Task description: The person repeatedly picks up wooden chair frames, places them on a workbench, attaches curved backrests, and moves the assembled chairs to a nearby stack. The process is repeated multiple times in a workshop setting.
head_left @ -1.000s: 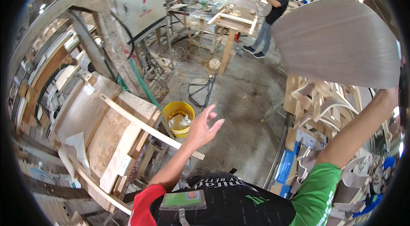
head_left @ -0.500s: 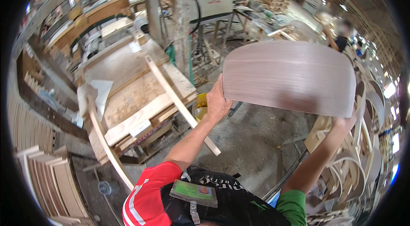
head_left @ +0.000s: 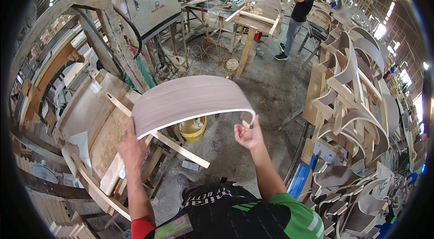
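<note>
A curved wood panel with a grey-brown face and a pale edge arches in front of me, its hollow side down. My left hand grips its left end, and part of the fingers is hidden at the panel. At the other end, my right hand holds the down-curving tip, its fingers curled. Below the panel's left part, a pale wooden strip juts out from the wooden worktable.
A yellow bucket stands on the floor beyond the strip. Stacked curved panels fill the right side. Ahead are an electrical cabinet, a bench with a curved panel and a standing person.
My view has swung right and up. The panel has tilted from showing its broad face to showing its arch and pale lower edge, with both hands still at its ends.
</note>
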`<act>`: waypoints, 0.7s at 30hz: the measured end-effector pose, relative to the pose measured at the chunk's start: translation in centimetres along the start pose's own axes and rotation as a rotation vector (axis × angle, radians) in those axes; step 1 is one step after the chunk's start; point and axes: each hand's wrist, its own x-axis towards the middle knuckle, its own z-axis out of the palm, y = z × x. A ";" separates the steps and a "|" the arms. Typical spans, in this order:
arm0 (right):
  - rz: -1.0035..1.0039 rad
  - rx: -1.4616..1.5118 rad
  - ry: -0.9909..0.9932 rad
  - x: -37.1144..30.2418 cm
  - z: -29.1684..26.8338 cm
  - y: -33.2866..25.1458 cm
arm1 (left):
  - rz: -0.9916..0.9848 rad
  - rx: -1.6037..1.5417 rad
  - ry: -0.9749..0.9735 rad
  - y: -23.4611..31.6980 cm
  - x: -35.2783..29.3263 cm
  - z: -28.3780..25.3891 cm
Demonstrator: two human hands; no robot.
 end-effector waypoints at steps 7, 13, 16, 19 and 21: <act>-0.929 -1.509 -0.052 -1.8 3.5 4.3 | -0.008 0.206 0.128 -4.5 -1.6 -4.6; -0.880 -2.012 -0.098 0.2 9.0 5.7 | -0.010 0.209 0.172 -6.4 -2.7 -6.2; -0.733 -2.088 -0.098 2.4 10.6 5.4 | 0.010 0.146 0.245 -6.7 -3.5 -7.2; -0.797 -2.116 -0.221 3.9 11.9 5.9 | -0.022 0.204 0.234 -7.6 -4.1 -8.3; -0.793 -2.157 -0.248 4.4 13.4 6.8 | -0.063 0.201 0.266 -9.0 -4.8 -8.8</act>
